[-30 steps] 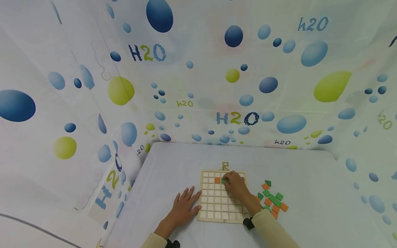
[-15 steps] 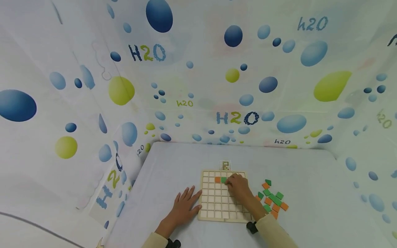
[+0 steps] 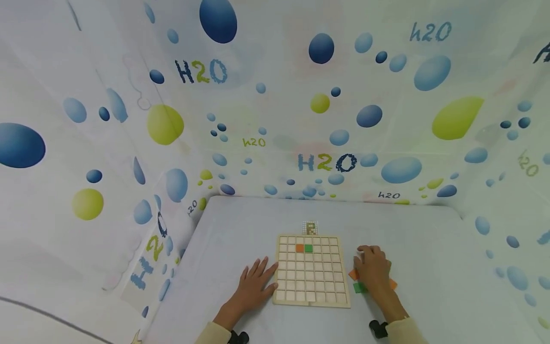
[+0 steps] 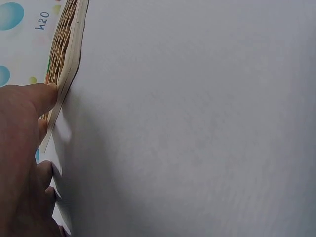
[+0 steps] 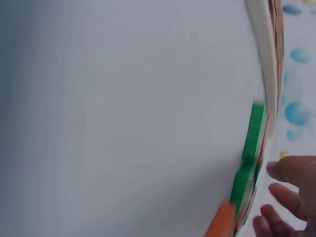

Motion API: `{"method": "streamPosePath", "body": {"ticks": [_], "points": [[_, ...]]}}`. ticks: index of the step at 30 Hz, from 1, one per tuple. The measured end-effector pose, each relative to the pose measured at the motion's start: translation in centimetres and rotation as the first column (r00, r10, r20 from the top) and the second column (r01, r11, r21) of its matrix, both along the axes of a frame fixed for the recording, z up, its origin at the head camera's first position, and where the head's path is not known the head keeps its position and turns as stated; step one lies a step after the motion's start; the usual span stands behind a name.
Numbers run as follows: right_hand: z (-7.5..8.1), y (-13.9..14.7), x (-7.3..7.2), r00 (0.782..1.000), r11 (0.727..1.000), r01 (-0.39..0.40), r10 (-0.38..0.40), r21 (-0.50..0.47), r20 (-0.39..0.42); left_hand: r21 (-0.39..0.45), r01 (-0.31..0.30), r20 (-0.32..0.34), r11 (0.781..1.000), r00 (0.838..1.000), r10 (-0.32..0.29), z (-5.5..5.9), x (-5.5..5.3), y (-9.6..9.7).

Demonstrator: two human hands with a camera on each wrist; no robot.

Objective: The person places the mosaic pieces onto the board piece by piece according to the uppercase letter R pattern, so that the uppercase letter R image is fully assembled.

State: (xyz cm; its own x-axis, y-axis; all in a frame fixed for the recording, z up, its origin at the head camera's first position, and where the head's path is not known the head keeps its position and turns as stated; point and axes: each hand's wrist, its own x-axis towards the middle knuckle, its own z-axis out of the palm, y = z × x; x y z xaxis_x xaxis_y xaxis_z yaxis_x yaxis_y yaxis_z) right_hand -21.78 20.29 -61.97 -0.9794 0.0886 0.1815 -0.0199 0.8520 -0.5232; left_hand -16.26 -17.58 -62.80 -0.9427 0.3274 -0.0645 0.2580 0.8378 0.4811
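A wooden grid board (image 3: 313, 275) lies mid-table with an orange square tile (image 3: 300, 248) and a green square tile (image 3: 308, 248) side by side in its second row from the top. My left hand (image 3: 253, 286) rests flat with spread fingers, thumb and index fingertips right at the board's left edge. To the right of the board, my right hand (image 3: 374, 268) hovers over the loose tiles, hiding most of them. In the right wrist view its fingers (image 5: 291, 169) are apart and loosely bent beside green tiles (image 5: 253, 129) and an orange tile (image 5: 222, 220), with nothing held.
A small pattern card (image 3: 310, 228) lies just beyond the board's far edge. White cloth (image 3: 240, 224) covers the table. Curtains (image 3: 275, 119) printed with blue and green drops stand behind and at both sides.
My right hand has left the green tile in the board and moved right, over the loose tiles. The left hand stays at the board's left edge.
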Motion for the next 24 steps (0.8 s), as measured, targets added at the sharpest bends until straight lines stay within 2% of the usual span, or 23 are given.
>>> {"method": "streamPosePath", "body": {"ticks": [3, 6, 11, 16, 24], "points": [[0.4, 1.7, -0.1, 0.995, 0.999, 0.033, -0.032, -0.013, 0.094, -0.006, -0.002, 0.008, 1.000, 1.000, 0.002, 0.3, 0.1, 0.0], [0.4, 2.6, -0.4, 0.992, 1.000, 0.020, -0.017, -0.020, 0.127, -0.013, -0.005, 0.015, 1.000, 1.000, 0.005, 0.6, 0.2, 0.0], [0.0, 3.1, -1.0, 0.986, 0.998, -0.038, 0.045, -0.048, 0.161, -0.010, 0.002, 0.033, 1.000, 0.999, -0.001, 1.1, 0.3, 0.2], [-0.3, 3.4, -1.8, 0.974, 0.986, -0.112, 0.134, -0.127, 0.182, -0.013, 0.003, 0.032, 1.000, 0.999, -0.003, 1.1, 0.2, 0.2], [-0.2, 3.1, -2.9, 0.971, 0.980, -0.134, 0.160, -0.149, 0.181, 0.002, 0.004, 0.037, 1.000, 0.999, -0.004, 1.0, 0.3, 0.1]]}}
